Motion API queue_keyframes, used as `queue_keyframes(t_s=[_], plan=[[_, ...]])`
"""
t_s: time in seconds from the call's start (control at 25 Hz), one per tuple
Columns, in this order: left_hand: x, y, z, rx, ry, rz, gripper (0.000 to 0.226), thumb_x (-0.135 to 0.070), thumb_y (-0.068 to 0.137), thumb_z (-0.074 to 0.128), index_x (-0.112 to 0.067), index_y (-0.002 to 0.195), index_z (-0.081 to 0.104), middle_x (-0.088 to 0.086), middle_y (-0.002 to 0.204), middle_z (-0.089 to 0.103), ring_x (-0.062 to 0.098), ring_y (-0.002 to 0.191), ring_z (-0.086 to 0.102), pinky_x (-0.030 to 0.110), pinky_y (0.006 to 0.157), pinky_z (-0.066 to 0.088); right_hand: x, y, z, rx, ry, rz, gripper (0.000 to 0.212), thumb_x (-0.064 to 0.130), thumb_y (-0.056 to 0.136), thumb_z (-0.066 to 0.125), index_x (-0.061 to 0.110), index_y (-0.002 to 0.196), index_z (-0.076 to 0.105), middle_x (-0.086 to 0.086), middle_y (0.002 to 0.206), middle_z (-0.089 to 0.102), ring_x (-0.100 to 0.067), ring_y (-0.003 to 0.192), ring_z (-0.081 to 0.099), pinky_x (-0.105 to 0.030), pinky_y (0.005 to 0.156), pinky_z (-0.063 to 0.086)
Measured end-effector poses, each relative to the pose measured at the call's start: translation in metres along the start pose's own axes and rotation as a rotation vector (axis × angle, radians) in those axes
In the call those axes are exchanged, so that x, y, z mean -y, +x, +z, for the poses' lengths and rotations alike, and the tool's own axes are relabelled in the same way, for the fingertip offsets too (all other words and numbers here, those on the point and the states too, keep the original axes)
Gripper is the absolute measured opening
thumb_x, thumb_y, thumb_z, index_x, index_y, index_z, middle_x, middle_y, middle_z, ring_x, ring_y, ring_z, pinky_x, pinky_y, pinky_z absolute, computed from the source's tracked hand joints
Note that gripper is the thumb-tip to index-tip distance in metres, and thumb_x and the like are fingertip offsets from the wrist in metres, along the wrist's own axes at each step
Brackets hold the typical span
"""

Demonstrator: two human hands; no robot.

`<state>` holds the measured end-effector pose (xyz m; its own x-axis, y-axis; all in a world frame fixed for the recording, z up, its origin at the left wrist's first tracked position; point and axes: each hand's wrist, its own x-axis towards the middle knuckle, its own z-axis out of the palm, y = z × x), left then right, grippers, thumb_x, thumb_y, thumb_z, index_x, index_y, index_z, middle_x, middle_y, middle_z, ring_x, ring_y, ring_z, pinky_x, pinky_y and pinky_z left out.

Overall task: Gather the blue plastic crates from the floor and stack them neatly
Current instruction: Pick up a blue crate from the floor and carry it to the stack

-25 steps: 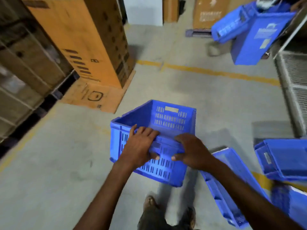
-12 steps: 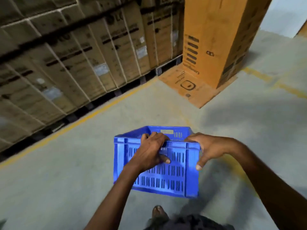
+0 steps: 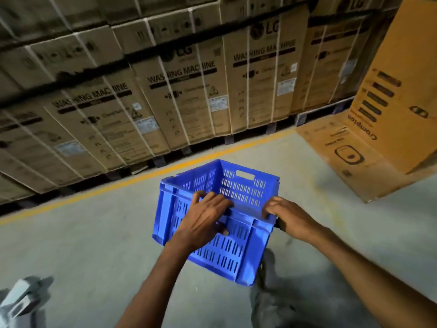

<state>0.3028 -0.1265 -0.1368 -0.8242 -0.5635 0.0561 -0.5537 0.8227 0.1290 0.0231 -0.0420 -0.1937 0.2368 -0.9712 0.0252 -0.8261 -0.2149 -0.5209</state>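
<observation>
One blue plastic crate (image 3: 238,185) with slotted walls hangs in the air in front of me, above the concrete floor, its open top tilted toward me. My left hand (image 3: 203,218) grips the near rim at its middle, fingers hooked over the edge. My right hand (image 3: 286,216) holds the near right corner of the same rim. The crate looks empty inside. No other blue crate is in view.
A long row of strapped washing-machine cartons (image 3: 184,91) on pallets runs across the back, behind a yellow floor line (image 3: 142,178). A tall orange carton (image 3: 397,95) stands at the right on flattened cardboard. A grey object (image 3: 21,297) lies at the bottom left.
My view has swung left, away from the other blue crates, toward the wall of cartons. Both hands have kept hold of the crate, which is now tilted more open toward me.
</observation>
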Motion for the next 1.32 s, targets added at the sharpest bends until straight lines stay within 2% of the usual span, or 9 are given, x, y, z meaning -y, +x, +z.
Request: queue_keyframes(t_s=[0.16,0.28,0.36,0.44,0.56,0.68,0.88,1.16,1.32], plan=[[0.101,0.080,0.016,0.058,-0.137,-0.282,0.063,-0.034,0.075,0.083,-0.033,0.131,0.054,-0.009,0.130,0.048,0.017,0.127,0.043,0.043,0.113,0.019,-0.043,0.141,0.011,0.107,0.120,0.079,0.035,-0.013,0.067,0.060,0.011,0.091,0.069,0.000,0.092,0.067,-0.016,0.090,0.062,-0.032,0.078,0.049],[0.160,0.134,0.042,-0.070,-0.502,-0.614,0.040,-0.011,0.091,0.065,-0.028,0.128,0.061,0.003,0.152,0.036,0.024,0.142,0.037,0.049,0.111,0.037,-0.073,0.220,0.026,0.198,0.213,0.221,0.024,0.005,0.064,0.050,0.015,0.080,0.065,-0.001,0.088,0.069,-0.020,0.086,0.065,-0.040,0.078,0.052],[0.185,0.169,0.055,-0.167,-0.726,-0.875,0.032,-0.028,0.100,0.062,-0.022,0.131,0.059,0.009,0.158,0.030,0.027,0.149,0.031,0.043,0.108,0.043,-0.093,0.262,0.036,0.163,0.148,0.241,0.018,0.021,0.069,0.051,0.025,0.078,0.066,-0.005,0.088,0.067,-0.019,0.078,0.060,-0.038,0.074,0.049],[0.212,0.202,0.074,-0.112,-0.883,-1.068,0.056,-0.052,0.094,0.063,-0.020,0.138,0.048,0.007,0.147,0.047,0.028,0.139,0.045,0.038,0.100,0.043,-0.113,0.305,0.049,0.213,0.157,0.297,0.023,0.025,0.087,0.052,0.028,0.102,0.069,-0.010,0.106,0.065,-0.019,0.089,0.059,-0.025,0.076,0.044],[0.268,0.255,0.120,0.004,-0.983,-1.117,0.070,-0.071,0.089,0.056,-0.022,0.138,0.047,0.007,0.131,0.062,0.032,0.122,0.059,0.038,0.096,0.044,-0.152,0.363,0.078,0.248,0.164,0.456,0.030,0.006,0.094,0.055,0.014,0.121,0.069,-0.011,0.125,0.062,-0.028,0.114,0.058,-0.030,0.093,0.044],[0.337,0.311,0.184,0.111,-1.036,-1.129,0.089,-0.086,0.069,0.056,-0.019,0.127,0.054,0.011,0.127,0.062,0.036,0.118,0.060,0.045,0.101,0.047,-0.195,0.427,0.120,0.220,0.077,0.441,0.027,-0.001,0.078,0.067,0.021,0.094,0.070,-0.001,0.104,0.067,-0.022,0.105,0.062,-0.037,0.085,0.054],[0.437,0.379,0.326,0.112,-1.170,-1.214,0.073,-0.064,0.052,0.068,-0.023,0.109,0.048,0.012,0.108,0.067,0.037,0.098,0.069,0.054,0.087,0.058,-0.272,0.517,0.196,0.233,-0.345,0.301,0.017,0.015,0.067,0.072,0.024,0.074,0.060,0.003,0.071,0.063,-0.019,0.077,0.066,-0.032,0.052,0.047],[0.515,0.457,0.514,0.034,-1.413,-1.096,0.040,-0.011,0.083,0.076,-0.012,0.113,0.050,0.005,0.088,0.064,0.014,0.065,0.061,0.030,0.061,0.056,-0.428,0.594,0.324,0.140,-0.637,0.124,0.022,0.014,0.074,0.041,0.022,0.070,0.061,0.001,0.059,0.058,-0.025,0.068,0.061,-0.040,0.080,0.037],[0.543,0.462,0.607,-0.022,-1.452,-1.010,0.035,0.009,0.088,0.065,-0.004,0.117,0.052,-0.016,0.083,0.066,0.004,0.073,0.064,0.020,0.064,0.056,-0.485,0.611,0.401,0.162,-0.572,0.085,0.035,0.012,0.067,0.028,0.020,0.069,0.062,-0.003,0.060,0.061,-0.028,0.060,0.063,-0.034,0.062,0.050]])
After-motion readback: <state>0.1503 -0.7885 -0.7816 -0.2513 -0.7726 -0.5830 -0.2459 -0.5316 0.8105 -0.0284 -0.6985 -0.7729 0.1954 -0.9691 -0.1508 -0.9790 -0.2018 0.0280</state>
